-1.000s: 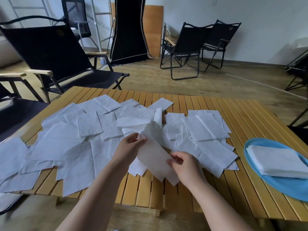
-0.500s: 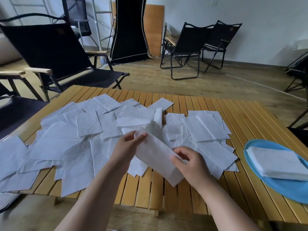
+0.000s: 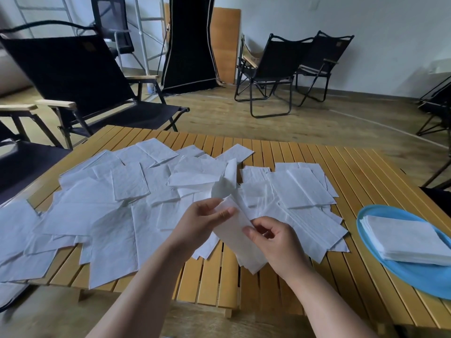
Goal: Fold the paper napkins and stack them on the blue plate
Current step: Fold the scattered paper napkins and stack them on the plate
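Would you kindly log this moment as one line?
phase: folding | both hands pinch white paper napkin | folded stack on round blue plate | loose napkins remain

Bare table (image 3: 305, 272) slats separate loose napkins (image 3: 109, 215) from plate (image 3: 366, 242).

Plain indoor room: slatted camping table (image 3: 305, 172), black folding chairs (image 3: 273, 69), bare white wall (image 3: 366, 20).

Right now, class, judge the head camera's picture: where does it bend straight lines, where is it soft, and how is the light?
Head view: wide-angle bending bows the ladder rails and table edges near the frame borders; the bottom-left corner is smeared; light is soft and even, with no hard shadows or glare; both hands and the held napkin look sharp.
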Motion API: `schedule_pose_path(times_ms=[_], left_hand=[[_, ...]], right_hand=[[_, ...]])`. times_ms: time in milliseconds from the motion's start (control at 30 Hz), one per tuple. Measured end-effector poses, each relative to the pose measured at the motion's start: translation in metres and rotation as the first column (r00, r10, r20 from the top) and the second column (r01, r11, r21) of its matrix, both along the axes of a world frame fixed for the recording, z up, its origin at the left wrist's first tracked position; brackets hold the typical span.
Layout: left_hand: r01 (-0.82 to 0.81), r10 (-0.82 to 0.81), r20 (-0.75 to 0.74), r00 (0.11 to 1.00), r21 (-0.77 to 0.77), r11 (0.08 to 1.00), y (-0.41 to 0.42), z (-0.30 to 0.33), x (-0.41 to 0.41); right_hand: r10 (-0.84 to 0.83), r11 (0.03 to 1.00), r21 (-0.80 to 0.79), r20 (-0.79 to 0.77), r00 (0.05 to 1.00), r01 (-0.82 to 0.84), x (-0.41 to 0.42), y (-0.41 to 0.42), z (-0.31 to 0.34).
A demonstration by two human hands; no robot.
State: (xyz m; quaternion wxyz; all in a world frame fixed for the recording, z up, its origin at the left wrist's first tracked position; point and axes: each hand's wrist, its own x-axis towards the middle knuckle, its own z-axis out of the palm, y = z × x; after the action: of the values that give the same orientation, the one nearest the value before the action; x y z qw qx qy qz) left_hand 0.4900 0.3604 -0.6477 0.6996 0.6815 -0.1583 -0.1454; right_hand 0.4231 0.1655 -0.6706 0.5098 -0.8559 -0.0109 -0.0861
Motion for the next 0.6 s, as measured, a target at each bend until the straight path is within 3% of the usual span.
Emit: schedule_pose_path(times_ms=[100,233,400,600], left_hand=[[-0.113,0.112,0.039,0.993,0.008,0.994,-0.002,-0.001,0.002],[-0.111,0.106,0.109,0.988,0.043,0.993,-0.001,0.001,0.002],[-0.096,0.096,0.054,0.994,-0.007,0.995,0.001,0.003,-0.001],[-0.204,0.201,-0.045,0.979,-0.074,0.976,0.003,0.002,0.002]], right_hand=[[0.007,1.000,0.019,-0.028,1.000,-0.006,-0.001,-0.001,0.002],[0.063,0.997,0.057,-0.086,0.994,-0.059,-0.002,-0.002,0.000],[0.091,0.993,0.084,-0.106,0.990,-0.082,-0.002,-0.005,0.002],[0.024,0.968,0.251,-0.084,0.996,-0.002,-0.002,-0.017,0.008]])
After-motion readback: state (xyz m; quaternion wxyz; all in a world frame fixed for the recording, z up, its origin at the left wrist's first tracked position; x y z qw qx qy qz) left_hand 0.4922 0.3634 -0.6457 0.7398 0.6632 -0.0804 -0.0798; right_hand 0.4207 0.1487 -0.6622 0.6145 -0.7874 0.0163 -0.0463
